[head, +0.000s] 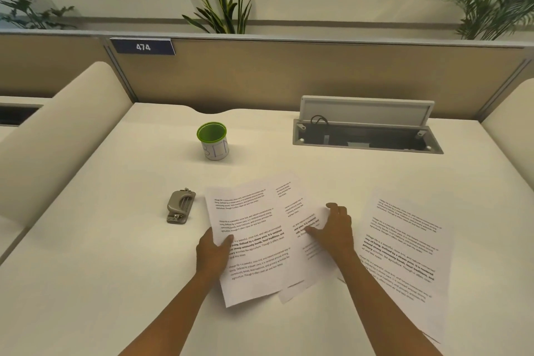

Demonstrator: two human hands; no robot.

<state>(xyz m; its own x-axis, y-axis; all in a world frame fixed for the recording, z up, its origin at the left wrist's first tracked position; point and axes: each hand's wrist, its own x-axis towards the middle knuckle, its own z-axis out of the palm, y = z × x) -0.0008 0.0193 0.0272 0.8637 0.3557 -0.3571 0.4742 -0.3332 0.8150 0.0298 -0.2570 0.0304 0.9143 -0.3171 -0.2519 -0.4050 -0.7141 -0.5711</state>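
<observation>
Several printed sheets lie on a cream desk [115,240]. My left hand [212,251] pinches the left edge of the top sheet [254,240], thumb on top and fingers underneath. My right hand [335,228] rests flat with spread fingers on a second sheet [300,211] that overlaps beneath the first. A third printed sheet [404,254], with more paper under it, lies to the right, apart from both hands. A grey metal hole punch [179,206] sits just left of the papers.
A green-rimmed cup [213,140] with a white label stands at the back centre. An open cable tray [367,136] with its lid raised is set into the desk at the back right. Beige partition panels and cream side dividers enclose the desk.
</observation>
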